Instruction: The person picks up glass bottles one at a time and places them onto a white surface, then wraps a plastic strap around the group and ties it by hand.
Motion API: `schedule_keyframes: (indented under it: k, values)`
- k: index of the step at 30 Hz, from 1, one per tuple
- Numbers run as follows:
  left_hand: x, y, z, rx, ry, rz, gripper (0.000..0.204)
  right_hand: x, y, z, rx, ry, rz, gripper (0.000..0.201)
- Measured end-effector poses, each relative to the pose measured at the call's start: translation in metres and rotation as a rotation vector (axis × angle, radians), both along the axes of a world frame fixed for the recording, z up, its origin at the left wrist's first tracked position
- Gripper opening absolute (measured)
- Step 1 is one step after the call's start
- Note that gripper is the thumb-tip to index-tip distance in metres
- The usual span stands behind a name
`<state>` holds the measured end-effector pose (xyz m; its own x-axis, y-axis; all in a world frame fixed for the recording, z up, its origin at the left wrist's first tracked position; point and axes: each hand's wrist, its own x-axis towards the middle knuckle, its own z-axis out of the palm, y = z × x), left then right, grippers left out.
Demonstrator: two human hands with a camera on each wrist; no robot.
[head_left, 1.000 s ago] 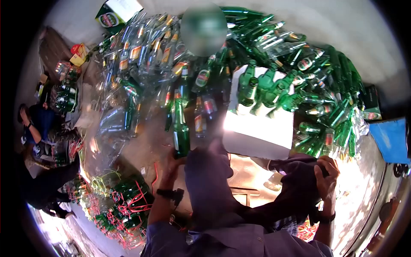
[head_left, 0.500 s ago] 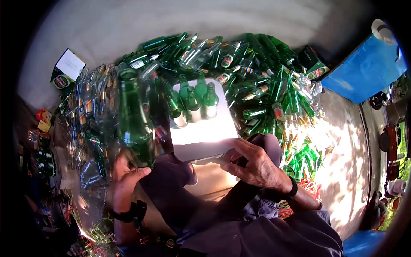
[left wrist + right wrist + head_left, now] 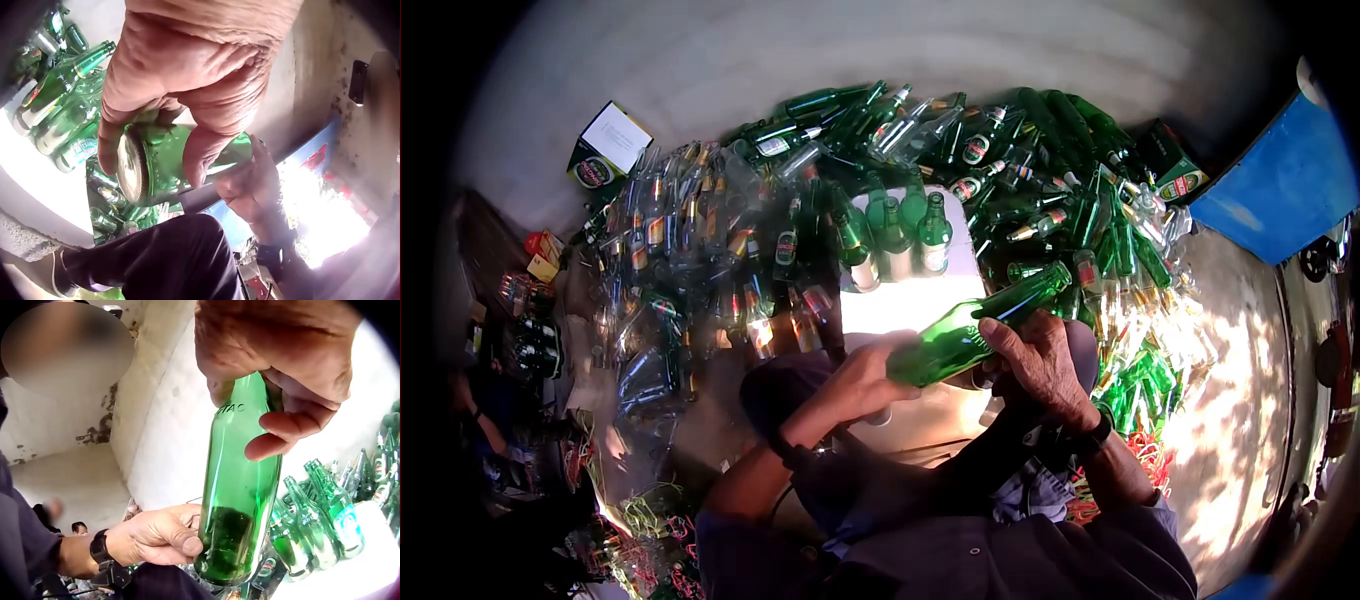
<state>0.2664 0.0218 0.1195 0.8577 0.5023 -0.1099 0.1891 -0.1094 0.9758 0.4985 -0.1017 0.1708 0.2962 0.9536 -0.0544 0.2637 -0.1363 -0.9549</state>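
Note:
A green glass bottle [image 3: 960, 340] lies slantwise across both hands, above the person's lap. My left hand [image 3: 865, 378] grips its base end; in the left wrist view the thumb and fingers wrap round the body beside the ridged bottom. Around the neck and shoulder, my right hand [image 3: 1042, 365] holds the other end. Raised lettering shows on the shoulder of the bottle [image 3: 244, 462] in the right wrist view, and no paper label is visible there. Just beyond the hands, several green bottles [image 3: 895, 240] stand upright on a white-topped stand [image 3: 890, 315].
A large heap of green bottles [image 3: 1090, 215] curves round the back and right, with clear bottles [image 3: 700, 200] on the left. Cartons [image 3: 612, 140] sit against the wall. To the right is a blue panel [image 3: 1275, 180]. Red strings [image 3: 1150, 462] lie beside the person's right elbow.
The left hand has lifted the green bottle from the left and brought it rightward, tipping it over. The right hand has left the knee and now holds the neck end.

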Motion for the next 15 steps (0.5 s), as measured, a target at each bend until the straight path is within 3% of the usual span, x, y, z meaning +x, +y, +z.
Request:
schedule_keyframes:
  k: [2,5,7,9,15]
  values:
    - [0.004,0.0,0.003,0.223,0.144,-0.036,0.057,0.001,0.003,-0.003,-0.059,-0.009,-0.037,0.048]
    - [0.003,0.008,-0.019,0.314,0.146,-0.02,0.06,-0.001,0.013,0.003,-0.178,-0.006,-0.098,0.05]
    - [-0.002,0.013,-0.032,0.223,0.143,0.029,0.06,0.009,0.024,-0.018,-0.028,-0.402,-0.078,0.05]
    - [-0.004,0.023,-0.036,0.208,0.125,0.054,0.059,0.014,0.039,-0.035,0.052,-0.434,-0.077,0.047]
    - [-0.012,0.047,-0.031,0.181,0.128,0.132,0.048,0.024,0.089,-0.076,-0.068,-0.641,-0.137,0.044]
